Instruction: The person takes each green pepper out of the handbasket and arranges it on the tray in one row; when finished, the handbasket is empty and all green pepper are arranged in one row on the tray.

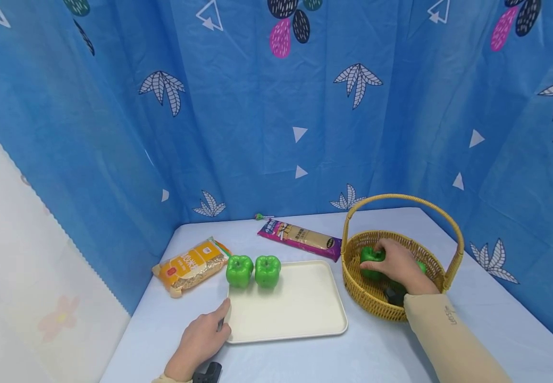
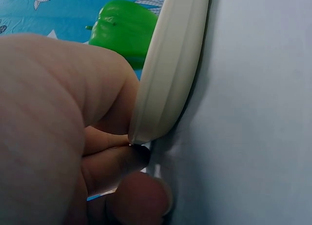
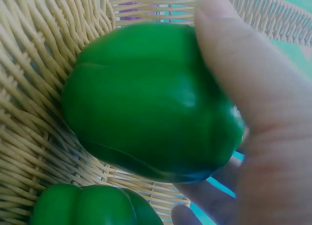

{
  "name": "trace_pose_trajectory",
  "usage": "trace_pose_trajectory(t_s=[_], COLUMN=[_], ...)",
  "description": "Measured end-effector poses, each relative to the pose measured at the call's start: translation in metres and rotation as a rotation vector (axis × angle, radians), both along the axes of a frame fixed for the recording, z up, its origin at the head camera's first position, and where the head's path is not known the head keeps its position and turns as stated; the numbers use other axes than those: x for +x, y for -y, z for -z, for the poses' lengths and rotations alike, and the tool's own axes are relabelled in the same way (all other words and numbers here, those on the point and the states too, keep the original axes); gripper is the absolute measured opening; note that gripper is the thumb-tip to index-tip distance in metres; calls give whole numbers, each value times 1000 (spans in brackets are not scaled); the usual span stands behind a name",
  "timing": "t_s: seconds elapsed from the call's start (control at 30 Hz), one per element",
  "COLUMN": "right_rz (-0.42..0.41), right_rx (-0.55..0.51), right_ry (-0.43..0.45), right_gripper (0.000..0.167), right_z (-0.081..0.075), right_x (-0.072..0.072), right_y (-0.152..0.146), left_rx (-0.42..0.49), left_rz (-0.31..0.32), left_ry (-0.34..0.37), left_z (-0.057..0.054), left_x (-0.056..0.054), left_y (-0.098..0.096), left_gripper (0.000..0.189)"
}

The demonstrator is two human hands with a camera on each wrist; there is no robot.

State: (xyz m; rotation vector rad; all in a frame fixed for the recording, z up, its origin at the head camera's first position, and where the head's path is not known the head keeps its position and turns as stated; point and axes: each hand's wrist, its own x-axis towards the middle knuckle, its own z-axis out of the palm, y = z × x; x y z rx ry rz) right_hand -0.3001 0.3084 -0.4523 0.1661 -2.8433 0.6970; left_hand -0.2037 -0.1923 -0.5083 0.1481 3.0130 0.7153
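My left hand (image 1: 203,336) grips the left edge of a cream tray (image 1: 300,308), with curled fingers at its rim (image 2: 170,64). On the tray's far left stand two green bell peppers (image 1: 240,271) (image 1: 268,272), side by side. My right hand (image 1: 401,266) reaches into a wicker basket (image 1: 369,303) on the right and holds a green bell pepper (image 3: 151,103) between thumb and fingers. Below that pepper, another green bell pepper (image 3: 87,205) lies in the basket, partly cut off in the right wrist view.
An orange bag of grain (image 1: 194,264) lies left of the tray. Behind the tray is a purple noodle packet (image 1: 302,239), with a small green-headed stick (image 1: 259,216) beyond it. The basket's tall handle (image 1: 403,196) arches over its opening. A blue curtain (image 1: 267,117) hangs behind the table.
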Motion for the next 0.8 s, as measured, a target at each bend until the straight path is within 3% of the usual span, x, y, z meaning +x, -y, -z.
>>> trace_pose_trajectory(t_s=[0.23, 0.8], right_rz=[-23, -83], right_rx=[-22, -58], right_ry=[16, 24], right_gripper=[51, 40], right_z=[1, 2], right_x=[1, -1], right_y=[-1, -3], left_rx=[-14, -24], left_rz=[10, 10], left_ry=[-3, -7], left_z=[0, 1], left_x=[-1, -2], left_y=[-1, 0], left_gripper=[64, 63])
